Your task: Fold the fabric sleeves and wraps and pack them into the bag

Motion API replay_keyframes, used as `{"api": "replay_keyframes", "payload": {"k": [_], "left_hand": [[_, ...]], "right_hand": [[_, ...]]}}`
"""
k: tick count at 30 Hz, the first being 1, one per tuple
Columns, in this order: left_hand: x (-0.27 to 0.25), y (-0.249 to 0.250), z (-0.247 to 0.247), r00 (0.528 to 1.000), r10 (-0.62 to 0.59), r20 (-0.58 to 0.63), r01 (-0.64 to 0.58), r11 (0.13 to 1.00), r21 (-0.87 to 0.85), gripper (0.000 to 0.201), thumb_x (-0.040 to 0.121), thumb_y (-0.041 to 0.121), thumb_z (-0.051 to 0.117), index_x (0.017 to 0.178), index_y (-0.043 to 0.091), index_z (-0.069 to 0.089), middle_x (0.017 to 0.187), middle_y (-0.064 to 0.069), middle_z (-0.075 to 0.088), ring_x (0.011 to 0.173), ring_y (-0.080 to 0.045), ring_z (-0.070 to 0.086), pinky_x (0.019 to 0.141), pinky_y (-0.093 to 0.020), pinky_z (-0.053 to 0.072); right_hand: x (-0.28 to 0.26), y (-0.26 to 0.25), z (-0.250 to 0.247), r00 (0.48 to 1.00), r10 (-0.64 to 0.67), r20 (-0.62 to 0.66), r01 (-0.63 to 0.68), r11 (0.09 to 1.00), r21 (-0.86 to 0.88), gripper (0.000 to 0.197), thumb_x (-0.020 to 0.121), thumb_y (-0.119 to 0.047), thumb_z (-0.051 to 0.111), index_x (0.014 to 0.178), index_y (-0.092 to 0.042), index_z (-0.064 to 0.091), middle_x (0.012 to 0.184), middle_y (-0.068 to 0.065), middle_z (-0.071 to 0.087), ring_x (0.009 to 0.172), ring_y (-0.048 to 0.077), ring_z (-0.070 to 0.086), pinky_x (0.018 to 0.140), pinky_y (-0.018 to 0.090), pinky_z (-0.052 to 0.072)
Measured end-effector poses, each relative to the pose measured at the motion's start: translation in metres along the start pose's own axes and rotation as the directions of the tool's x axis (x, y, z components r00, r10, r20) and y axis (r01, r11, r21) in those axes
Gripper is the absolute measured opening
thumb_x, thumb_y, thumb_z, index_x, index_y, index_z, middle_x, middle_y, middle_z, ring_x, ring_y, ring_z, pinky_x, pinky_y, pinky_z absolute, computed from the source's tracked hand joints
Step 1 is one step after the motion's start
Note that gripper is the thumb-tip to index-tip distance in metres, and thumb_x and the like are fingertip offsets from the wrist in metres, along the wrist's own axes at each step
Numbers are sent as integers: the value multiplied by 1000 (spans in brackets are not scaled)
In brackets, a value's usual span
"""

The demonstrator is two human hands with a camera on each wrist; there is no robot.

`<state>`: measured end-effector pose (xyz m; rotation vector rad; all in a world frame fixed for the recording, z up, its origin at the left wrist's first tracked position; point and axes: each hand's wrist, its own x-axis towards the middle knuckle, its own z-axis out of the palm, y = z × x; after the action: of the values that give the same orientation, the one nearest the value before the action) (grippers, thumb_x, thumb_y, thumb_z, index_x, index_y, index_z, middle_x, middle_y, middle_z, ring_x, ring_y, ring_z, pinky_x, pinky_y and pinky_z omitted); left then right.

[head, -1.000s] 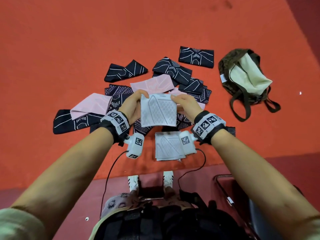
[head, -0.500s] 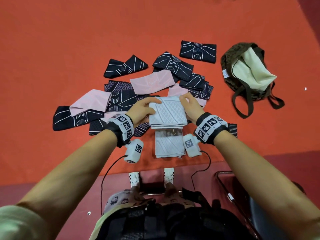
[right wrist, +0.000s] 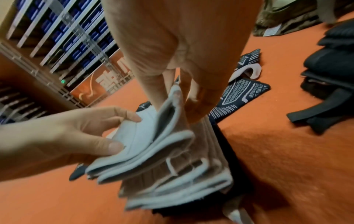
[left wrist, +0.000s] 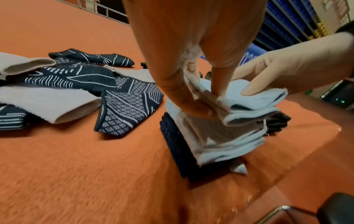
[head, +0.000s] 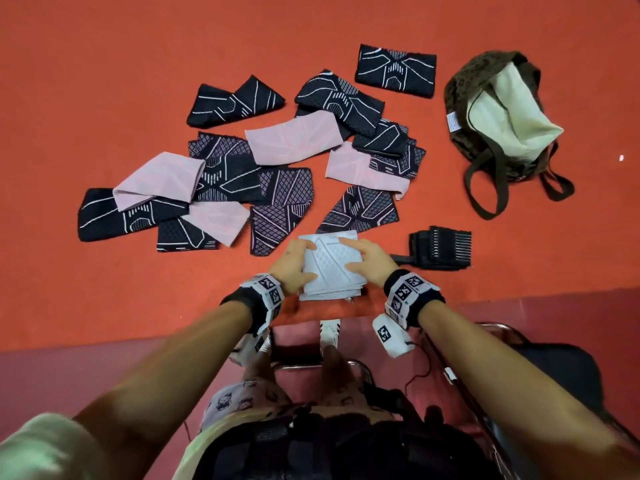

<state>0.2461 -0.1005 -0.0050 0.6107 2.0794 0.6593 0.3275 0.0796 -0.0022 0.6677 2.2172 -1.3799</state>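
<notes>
Both hands worked at the near edge of the orange felt-covered tabletop [head: 104, 81]: the left hand [head: 292, 268] and the right hand [head: 367, 259] each had fingers clamped on the top folded pale grey knitted sleeve [head: 332, 258], thumb beneath and fingers above, on a stack of folded pale grey sleeves [left wrist: 220, 136] that sat on a dark piece. Unfolded black patterned and pale pink sleeves [head: 287, 136] lay scattered beyond, a black ribbed wrap [head: 440, 249] just to the right, and the olive-brown cloth bag [head: 498, 112] with cream lining lay open, well apart at the far right.
</notes>
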Motion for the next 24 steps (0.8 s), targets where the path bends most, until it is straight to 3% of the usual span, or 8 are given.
{"api": "replay_keyframes", "payload": {"k": [4, 9, 11, 13, 15, 17, 20, 24], "left_hand": [[-3, -12, 16, 999, -46, 1, 46, 998, 40, 65, 82, 10, 67, 137, 13, 33, 137, -11, 29, 114, -31, 49, 100, -36, 37], [-2, -16, 24, 999, -37, 5, 36, 987, 156, 80, 86, 15, 62, 149, 23, 13, 133, -10, 27, 101, -34, 56, 95, -40, 42], [-1, -15, 26, 999, -40, 4, 38, 965, 261, 83, 88, 27, 61, 151, 28, 6, 132, -9, 27, 98, -33, 57, 92, -42, 46], [0, -16, 26, 999, -31, -35, 43, 918, 395, 82, 88, 39, 60, 150, 29, 8, 135, -11, 26, 109, -31, 49, 91, -44, 47], [2, -18, 26, 996, 9, -89, 38, 856, 515, 80, 87, 45, 58, 150, 30, 11, 145, -14, 21, 126, -32, 34, 101, -45, 40], [5, -21, 27, 990, 68, -125, 21, 800, 600, 77, 89, 48, 52, 151, 27, 11, 156, -11, 8, 141, -33, 13, 113, -49, 22], [11, -26, 34, 996, 80, -30, -37, 720, 693, 85, 88, 67, 28, 151, 22, -6, 158, 5, -15, 145, -22, -14, 116, -56, -3], [17, -34, 42, 999, 42, -11, -22, 706, 707, 96, 81, 78, 21, 147, 22, -18, 155, 9, -23, 144, -20, -19, 111, -62, -9]], "right_hand": [[6, 19, 15, 997, -1, 76, 15, 983, -184, 68, 81, 1, 63, 142, -14, 38, 123, 10, 46, 120, 25, 44, 105, 25, 30], [6, 27, 24, 999, -18, 40, 26, 979, -204, 68, 85, 0, 61, 145, -14, 33, 119, 4, 38, 124, 27, 42, 95, 9, 26], [4, 31, 24, 999, -11, 44, 23, 959, -283, 68, 86, -7, 60, 146, -18, 30, 124, 8, 38, 120, 27, 44, 106, 22, 31], [1, 33, 20, 998, -55, 37, 66, 857, -511, 69, 87, -20, 61, 148, -22, 27, 127, 9, 34, 116, 28, 43, 103, 37, 37], [-2, 32, 15, 989, -143, 33, 125, 708, -695, 69, 88, -32, 60, 147, -21, 27, 149, 10, 19, 134, 29, 26, 111, 41, 27], [-2, 32, 13, 977, -189, 96, 195, 628, -754, 70, 91, -40, 53, 149, -18, 20, 159, 4, -1, 145, 25, 3, 118, 45, 12], [0, 40, 16, 977, -120, 178, 214, 595, -775, 77, 94, -52, 40, 151, -16, 3, 159, -2, -12, 146, 21, -10, 119, 47, -2], [3, 48, 20, 984, -71, 165, 174, 600, -780, 81, 92, -58, 36, 150, -21, -6, 158, -6, -16, 146, 24, -13, 117, 49, -4]]}}
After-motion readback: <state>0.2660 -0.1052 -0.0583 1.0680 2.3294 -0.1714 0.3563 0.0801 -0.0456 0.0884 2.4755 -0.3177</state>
